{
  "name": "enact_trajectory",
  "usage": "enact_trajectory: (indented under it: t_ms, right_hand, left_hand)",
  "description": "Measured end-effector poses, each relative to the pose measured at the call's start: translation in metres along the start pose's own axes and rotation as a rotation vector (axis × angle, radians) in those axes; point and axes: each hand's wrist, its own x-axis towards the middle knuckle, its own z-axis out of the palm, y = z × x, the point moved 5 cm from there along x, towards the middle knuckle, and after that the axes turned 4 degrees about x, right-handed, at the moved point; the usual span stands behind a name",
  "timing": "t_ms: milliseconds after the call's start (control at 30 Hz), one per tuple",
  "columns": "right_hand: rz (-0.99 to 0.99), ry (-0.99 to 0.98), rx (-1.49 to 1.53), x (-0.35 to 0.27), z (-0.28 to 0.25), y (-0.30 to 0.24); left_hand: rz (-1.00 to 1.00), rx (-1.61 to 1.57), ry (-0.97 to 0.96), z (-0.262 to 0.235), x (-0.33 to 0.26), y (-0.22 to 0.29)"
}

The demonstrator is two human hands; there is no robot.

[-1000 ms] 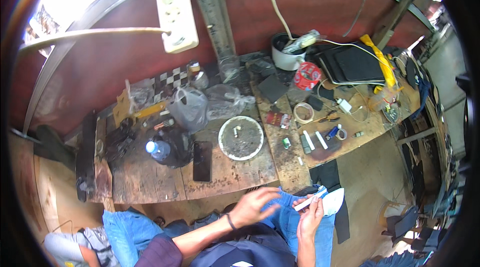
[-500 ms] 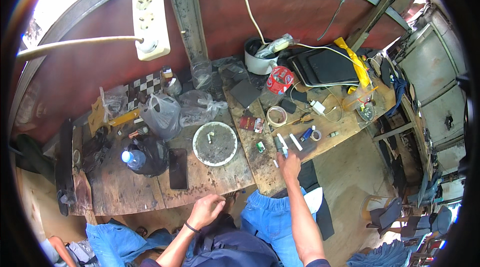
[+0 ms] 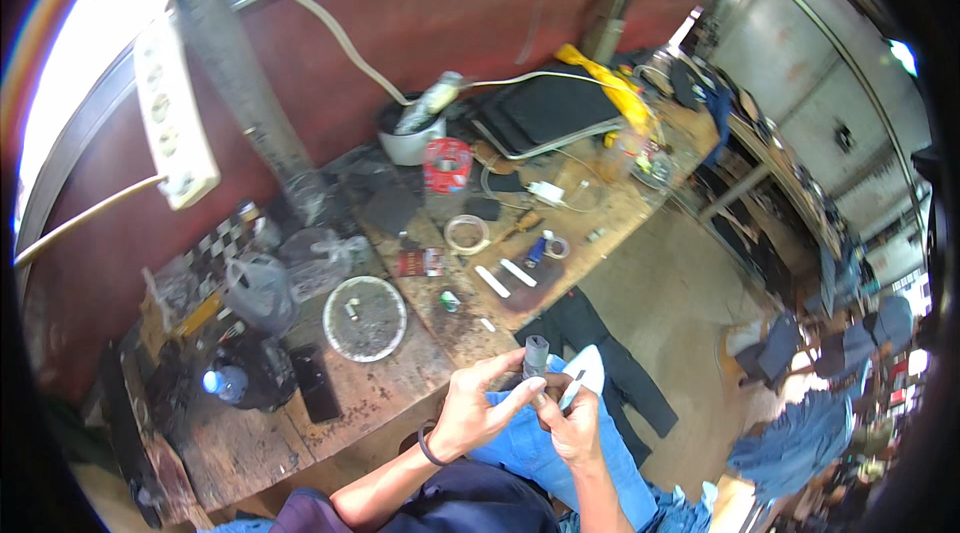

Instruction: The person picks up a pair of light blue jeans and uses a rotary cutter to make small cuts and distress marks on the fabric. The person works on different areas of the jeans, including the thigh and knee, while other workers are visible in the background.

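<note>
Over my lap my two hands meet at a small grey, see-through cylinder (image 3: 536,357), held upright. My left hand (image 3: 478,408) has its thumb and forefinger around the cylinder's side. Close against its lower end is my right hand (image 3: 572,425), fingers closed, with a slim pale stick (image 3: 572,391) jutting up from them; its kind cannot be made out. Beneath the hands lie blue jeans (image 3: 510,438), with a white cloth piece (image 3: 588,368) showing beside the right hand.
On the wooden table (image 3: 400,383) are two white sticks (image 3: 492,281), a blue lighter (image 3: 537,251), tape rolls (image 3: 466,234), a round ash-filled dish (image 3: 365,319), a phone (image 3: 317,383) and a bottle (image 3: 226,383). Black trousers (image 3: 620,373) hang off the edge. A power strip (image 3: 172,118) hangs upper left.
My right hand has drawn back from the table with the grey cylinder and pale stick. My left hand has moved right to meet it. The view has turned and shifted.
</note>
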Motion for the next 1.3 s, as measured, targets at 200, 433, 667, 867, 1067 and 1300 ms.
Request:
enact_trajectory:
  t_ms: [200,433,667,867,1067,1300]
  right_hand:
    - [-0.313,0.442,0.272,-0.052,-0.075,-0.079]
    - [-0.483,0.623,0.226,-0.091,-0.109,-0.111]
    - [-0.473,0.733,0.061,-0.137,-0.138,-0.098]
    - [-0.303,0.783,0.06,-0.184,-0.169,-0.07]
    - [-0.361,0.971,0.291,-0.241,-0.2,-0.05]
    - [-0.503,1.278,0.359,-0.335,-0.247,-0.017]
  left_hand:
    - [0.149,0.099,-0.115,0.054,0.004,0.047]
    - [0.342,0.109,-0.319,0.111,-0.014,0.079]
    - [0.331,0.1,-0.467,0.158,-0.037,0.09]
    - [0.36,0.095,-0.618,0.206,-0.068,0.103]
    - [0.407,0.087,-0.673,0.263,-0.115,0.123]
    - [0.478,0.091,-0.831,0.325,-0.185,0.137]
